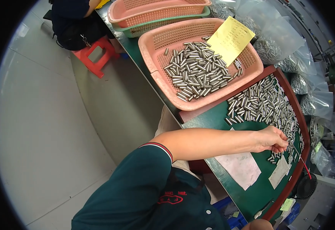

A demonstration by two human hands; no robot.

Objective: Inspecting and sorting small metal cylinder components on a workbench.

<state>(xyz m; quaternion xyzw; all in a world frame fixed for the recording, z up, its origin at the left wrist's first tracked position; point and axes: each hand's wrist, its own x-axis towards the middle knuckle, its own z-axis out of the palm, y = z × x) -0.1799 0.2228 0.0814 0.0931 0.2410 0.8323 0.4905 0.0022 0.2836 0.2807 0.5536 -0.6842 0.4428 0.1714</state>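
My left hand (pixel 271 138) reaches across the table to the near edge of a heap of short metal pins (pixel 261 99). Its fingers are closed in a pinch; what lies between them is too small to make out. Just beyond the fingertips is a thin tool with a red end (pixel 304 165); whether the hand touches it I cannot tell. Only a rounded part of my right hand (pixel 258 225) shows at the lower edge, its fingers hidden. Under my left forearm lies a pale pink sheet (pixel 241 168), and a small whitish card (pixel 279 172) rests beside the pins.
A pink plastic basket (pixel 158 82) holds more pins and a yellow written note (pixel 230 40). Stacked baskets (pixel 156 13) stand farther off. A reddish-brown rim (pixel 295 97) borders the green tabletop. Clear bags of parts (pixel 276 42) line the right. A person sits near a red stool (pixel 94 57).
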